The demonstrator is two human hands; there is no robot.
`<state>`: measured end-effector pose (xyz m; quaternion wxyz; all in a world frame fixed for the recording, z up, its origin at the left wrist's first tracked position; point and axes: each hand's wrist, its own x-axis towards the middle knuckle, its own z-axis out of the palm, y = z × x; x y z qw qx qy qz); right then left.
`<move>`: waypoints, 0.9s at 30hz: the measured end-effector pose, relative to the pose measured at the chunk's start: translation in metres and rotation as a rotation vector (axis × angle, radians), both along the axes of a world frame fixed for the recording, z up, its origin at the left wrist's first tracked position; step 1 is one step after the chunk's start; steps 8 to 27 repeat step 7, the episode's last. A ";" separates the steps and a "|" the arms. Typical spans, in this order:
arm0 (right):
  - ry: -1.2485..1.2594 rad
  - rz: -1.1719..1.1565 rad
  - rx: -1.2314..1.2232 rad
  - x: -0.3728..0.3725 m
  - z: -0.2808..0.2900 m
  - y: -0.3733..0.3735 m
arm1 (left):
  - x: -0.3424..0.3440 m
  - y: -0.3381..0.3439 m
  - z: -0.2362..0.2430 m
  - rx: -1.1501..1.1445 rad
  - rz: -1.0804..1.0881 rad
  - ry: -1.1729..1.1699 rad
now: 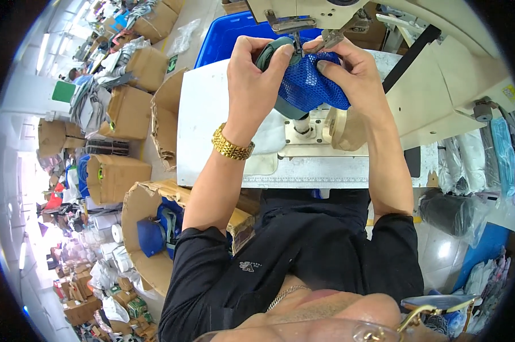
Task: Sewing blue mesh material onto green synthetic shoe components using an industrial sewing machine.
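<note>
Beneath the head of a cream sewing machine (pixel 451 85), a piece of blue mesh fabric (pixel 311 85) with grey-green edging (pixel 290 108) lies draped over a post (pixel 303 126). The needle and presser foot (pixel 297 44) come down at its upper edge. My left hand (pixel 253 80) pinches a folded grey-green part of the piece just left of the needle, thumb on top. On the other side, my right hand (pixel 354 74) grips the blue mesh between thumb and fingers. Some of my fingertips are hidden behind the fabric and machine parts.
The white worktable (pixel 212 125) spans below the machine. A blue plastic bin (pixel 220 37) stands behind it. At the left, an open cardboard box (pixel 135 222) holds blue pieces, and more boxes line the floor. Plastic-wrapped goods (pixel 457 216) sit at the right.
</note>
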<state>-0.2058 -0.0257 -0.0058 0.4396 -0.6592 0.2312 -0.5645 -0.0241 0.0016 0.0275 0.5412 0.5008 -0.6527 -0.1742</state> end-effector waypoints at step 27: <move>0.102 -0.159 -0.089 -0.010 -0.006 0.004 | -0.011 -0.002 -0.013 -0.125 0.126 -0.044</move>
